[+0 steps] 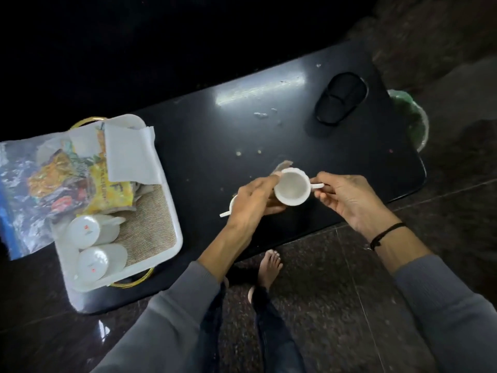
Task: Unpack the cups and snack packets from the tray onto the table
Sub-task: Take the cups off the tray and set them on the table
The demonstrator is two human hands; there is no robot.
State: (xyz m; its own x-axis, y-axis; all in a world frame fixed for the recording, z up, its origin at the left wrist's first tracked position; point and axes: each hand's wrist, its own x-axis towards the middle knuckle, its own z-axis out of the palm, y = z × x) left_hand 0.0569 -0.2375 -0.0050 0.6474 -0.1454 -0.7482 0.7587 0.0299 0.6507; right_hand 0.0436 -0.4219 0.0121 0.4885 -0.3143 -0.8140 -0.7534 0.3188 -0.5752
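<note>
A white cup [291,187] hangs just above the black table [204,141], mouth up. My left hand [255,200] grips its left side and my right hand [347,200] pinches its handle [317,185]. Another white cup [232,204] is mostly hidden under my left hand, only its rim and handle showing. The white tray [172,211] stands at the table's left end. In it lie two white cups [90,231] [100,261] on their sides and yellow and multicoloured snack packets [102,184] under a white napkin [129,154].
A clear plastic bag [18,189] with printed packets hangs over the tray's left side. A black oval object [340,98] sits on the table's right part, with crumbs [261,114] scattered mid-table. A green-and-white bundle [414,119] lies past the right edge. My bare foot [270,265] is on the floor.
</note>
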